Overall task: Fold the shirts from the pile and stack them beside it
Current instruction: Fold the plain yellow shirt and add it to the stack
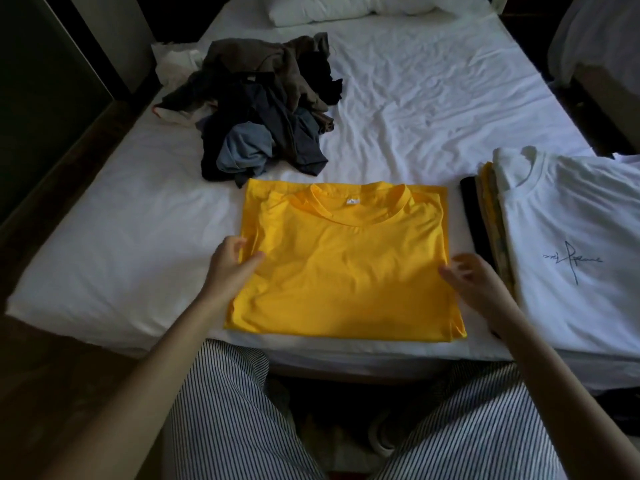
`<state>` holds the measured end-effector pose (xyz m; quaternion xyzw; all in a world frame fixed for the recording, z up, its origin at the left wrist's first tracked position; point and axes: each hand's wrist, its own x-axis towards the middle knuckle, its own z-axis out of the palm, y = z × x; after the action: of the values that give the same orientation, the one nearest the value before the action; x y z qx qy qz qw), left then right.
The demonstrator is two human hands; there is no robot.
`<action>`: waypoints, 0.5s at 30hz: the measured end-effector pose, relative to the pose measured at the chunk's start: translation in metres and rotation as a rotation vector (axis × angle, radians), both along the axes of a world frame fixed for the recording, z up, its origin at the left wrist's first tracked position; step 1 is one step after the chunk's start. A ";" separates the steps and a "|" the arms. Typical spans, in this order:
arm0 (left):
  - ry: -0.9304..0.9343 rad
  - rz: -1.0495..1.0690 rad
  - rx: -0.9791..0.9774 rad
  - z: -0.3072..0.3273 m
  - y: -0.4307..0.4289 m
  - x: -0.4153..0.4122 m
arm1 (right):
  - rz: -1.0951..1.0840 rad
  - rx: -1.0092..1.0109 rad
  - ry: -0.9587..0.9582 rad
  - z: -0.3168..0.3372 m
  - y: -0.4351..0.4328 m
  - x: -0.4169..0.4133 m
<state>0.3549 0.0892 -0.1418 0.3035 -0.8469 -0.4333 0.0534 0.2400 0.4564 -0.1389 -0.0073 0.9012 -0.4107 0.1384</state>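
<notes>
A folded yellow shirt (346, 265) lies flat on the white bed (433, 98), collar away from me. My left hand (230, 263) grips its left edge, thumb on top and fingers curled under the cloth. My right hand (474, 278) is at its right edge, blurred, with fingers touching the fabric. A pile of dark unfolded shirts (263, 112) sits behind the yellow one to the left. A stack of folded shirts (571, 244) with a white one on top stands to the right.
Pillows (332, 8) lie at the head of the bed. A dark wooden frame (69, 157) runs along the left side. My striped trousers (225, 420) are at the bed's near edge.
</notes>
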 end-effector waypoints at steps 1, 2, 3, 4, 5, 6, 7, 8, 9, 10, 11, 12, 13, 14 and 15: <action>0.000 0.004 0.059 -0.001 0.001 -0.018 | -0.065 0.018 0.038 0.002 -0.008 -0.010; 0.004 0.012 0.065 -0.002 0.000 -0.036 | -0.126 0.065 0.099 0.003 -0.016 -0.020; 0.011 0.025 0.066 -0.004 -0.002 -0.053 | -0.175 0.110 0.156 0.003 -0.023 -0.031; 0.018 0.048 0.062 -0.004 -0.003 -0.068 | -0.206 0.135 0.199 0.003 -0.030 -0.042; 0.025 0.075 0.080 -0.007 -0.006 -0.081 | -0.217 0.142 0.207 0.000 -0.036 -0.054; 0.032 0.104 0.104 -0.008 -0.008 -0.091 | -0.220 0.136 0.185 -0.002 -0.042 -0.065; 0.038 0.129 0.115 -0.010 -0.010 -0.100 | -0.219 0.125 0.148 -0.004 -0.046 -0.074; 0.041 0.136 0.092 -0.010 -0.011 -0.106 | -0.205 0.122 0.129 -0.007 -0.049 -0.081; 0.036 0.120 0.053 -0.012 -0.012 -0.111 | -0.179 0.129 0.135 -0.010 -0.052 -0.086; 0.028 0.095 0.012 -0.013 -0.014 -0.114 | -0.150 0.142 0.162 -0.012 -0.054 -0.088; 0.028 0.074 -0.032 -0.016 -0.015 -0.116 | -0.129 0.152 0.209 -0.014 -0.055 -0.090; 0.051 0.056 -0.070 -0.018 -0.018 -0.116 | -0.122 0.153 0.262 -0.015 -0.056 -0.091; 0.091 0.039 -0.099 -0.020 -0.020 -0.116 | -0.125 0.143 0.314 -0.016 -0.057 -0.093; 0.137 0.029 -0.121 -0.022 -0.022 -0.114 | -0.130 0.120 0.375 -0.017 -0.058 -0.095; 0.186 0.035 -0.144 -0.023 -0.022 -0.112 | -0.129 0.091 0.439 -0.017 -0.058 -0.096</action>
<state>0.2432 0.0667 -0.1648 0.2719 -0.8619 -0.3966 0.1609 0.1440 0.3983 -0.1557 -0.0326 0.9258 -0.3664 -0.0873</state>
